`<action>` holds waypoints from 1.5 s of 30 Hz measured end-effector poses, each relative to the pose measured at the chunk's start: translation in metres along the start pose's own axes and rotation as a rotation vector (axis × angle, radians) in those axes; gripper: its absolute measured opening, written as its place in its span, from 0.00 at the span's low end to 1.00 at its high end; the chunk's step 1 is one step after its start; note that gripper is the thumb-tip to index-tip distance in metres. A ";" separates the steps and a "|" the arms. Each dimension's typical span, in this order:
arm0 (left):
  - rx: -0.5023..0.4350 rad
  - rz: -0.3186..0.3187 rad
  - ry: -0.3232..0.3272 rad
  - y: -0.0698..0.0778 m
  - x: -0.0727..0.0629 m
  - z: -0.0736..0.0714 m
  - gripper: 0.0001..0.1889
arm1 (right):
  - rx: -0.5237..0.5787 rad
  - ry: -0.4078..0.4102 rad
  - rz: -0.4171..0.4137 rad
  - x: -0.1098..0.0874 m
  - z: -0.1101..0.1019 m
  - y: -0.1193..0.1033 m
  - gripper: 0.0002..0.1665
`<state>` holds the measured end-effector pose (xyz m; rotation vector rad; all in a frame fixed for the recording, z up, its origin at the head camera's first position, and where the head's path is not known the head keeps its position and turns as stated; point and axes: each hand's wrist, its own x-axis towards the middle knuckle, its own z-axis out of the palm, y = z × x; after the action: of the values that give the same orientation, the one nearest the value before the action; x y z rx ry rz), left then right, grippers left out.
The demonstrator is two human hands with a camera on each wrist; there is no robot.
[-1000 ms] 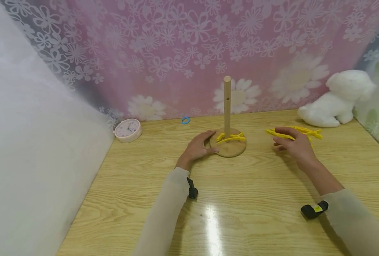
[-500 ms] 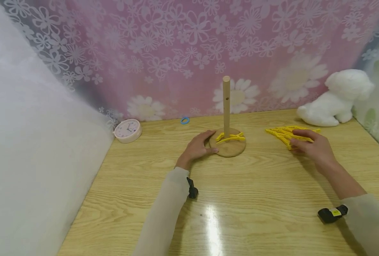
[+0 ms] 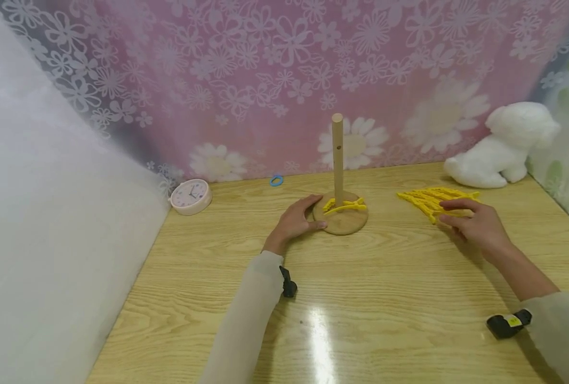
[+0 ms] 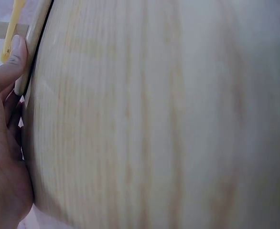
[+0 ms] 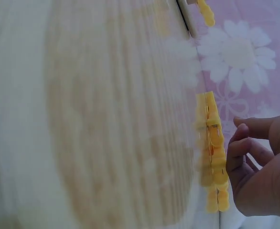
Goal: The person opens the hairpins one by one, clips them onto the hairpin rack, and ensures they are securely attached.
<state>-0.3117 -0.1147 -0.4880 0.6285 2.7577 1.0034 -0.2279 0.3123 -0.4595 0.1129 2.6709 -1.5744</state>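
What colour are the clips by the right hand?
Those clips are yellow, shown best in the head view.

Left grip holds wooden disc

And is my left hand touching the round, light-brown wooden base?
Touching: the left wrist view shows the left hand with its thumb lying on the edge of the round wooden base.

Head view fwd/dn, wrist views low
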 end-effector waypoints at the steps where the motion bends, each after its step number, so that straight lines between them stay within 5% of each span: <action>1: 0.000 0.000 -0.001 0.000 0.000 0.000 0.45 | -0.024 -0.001 -0.004 0.000 0.001 -0.001 0.31; 16: -0.018 0.010 0.007 -0.002 -0.001 0.003 0.44 | -0.299 0.053 -0.145 0.008 0.014 -0.011 0.19; 29: -0.027 0.016 0.000 -0.001 -0.001 0.002 0.44 | -0.243 -0.032 -0.111 0.006 0.029 -0.017 0.20; 38: -0.010 0.014 -0.004 0.000 -0.001 0.003 0.44 | -0.239 -0.076 -0.124 0.006 0.034 -0.012 0.36; 45: -0.013 0.011 0.008 -0.002 0.000 0.001 0.44 | -0.306 0.005 -0.182 0.008 0.043 -0.016 0.33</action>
<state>-0.3117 -0.1157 -0.4901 0.6398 2.7552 1.0284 -0.2370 0.2675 -0.4672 -0.1394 2.9582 -1.1793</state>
